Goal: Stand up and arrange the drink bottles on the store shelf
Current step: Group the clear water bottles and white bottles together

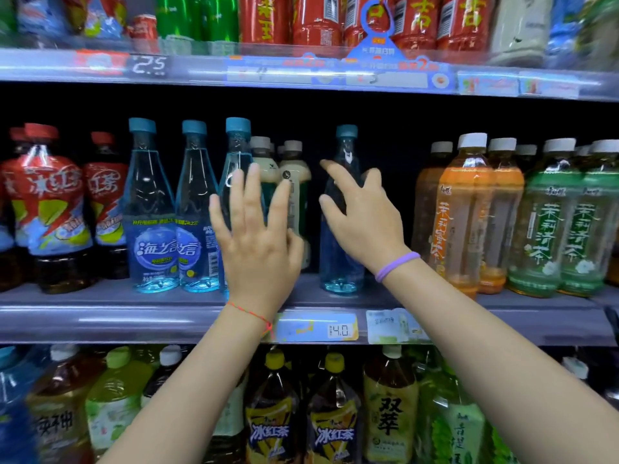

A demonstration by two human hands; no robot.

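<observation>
drink bottles stand in brand rows on the middle shelf (134, 298) in the head view, which is the only view: iced tea bottles (50, 209) at the far left, then clear blue bottles (152, 209), pale-capped green bottles (296, 182) behind the hands, and orange tea bottles (465, 216) and green tea bottles (549, 222) at the right. one lone blue bottle (341, 229) stands upright apart from its row, in a gap beside the orange teas, so it probably has to join the other blue ones. the price strip (318, 328) runs along the shelf's front edge

left hand (258, 229) is raised with fingers straight and spread, palm toward the third blue bottle (236, 162); whether it touches is unclear, it looks like steadying. right hand (361, 209) reaches in front of the lone blue bottle, fingers loosely extended, not wrapped round it; i cannot tell if the fingertips touch it. both forearms slope up from below, wrists level with the shelf edge
</observation>
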